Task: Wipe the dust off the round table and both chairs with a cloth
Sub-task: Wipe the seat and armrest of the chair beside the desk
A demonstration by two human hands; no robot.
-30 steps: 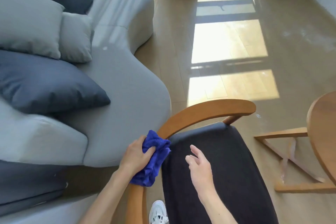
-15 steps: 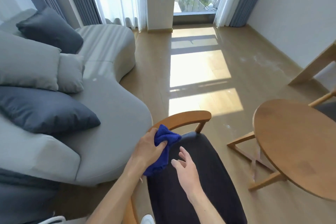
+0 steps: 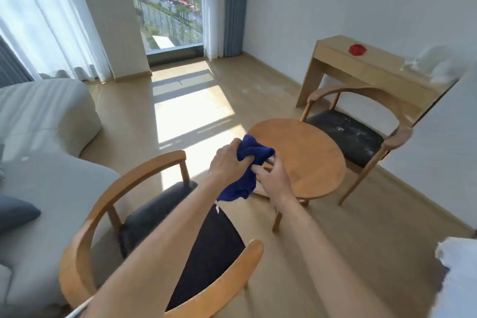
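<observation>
A blue cloth (image 3: 251, 160) is bunched in the air between both my hands. My left hand (image 3: 228, 161) grips its upper part, and my right hand (image 3: 271, 179) pinches its right side. Behind them stands the round wooden table (image 3: 309, 160). The near chair (image 3: 129, 214), wooden-armed with a dark seat, is below my forearms. The far chair (image 3: 353, 137) stands beyond the table; its dark seat shows white dusty marks.
A grey sofa (image 3: 44, 137) with a dark cushion fills the left. A wooden desk (image 3: 366, 70) with a small red object (image 3: 357, 49) stands against the right wall. Sunlit wooden floor runs toward the window and curtains at the back.
My head has lifted and turned right, bringing the table and far chair into view. The cloth has left the near chair's armrest, and my right hand has taken hold of it too.
</observation>
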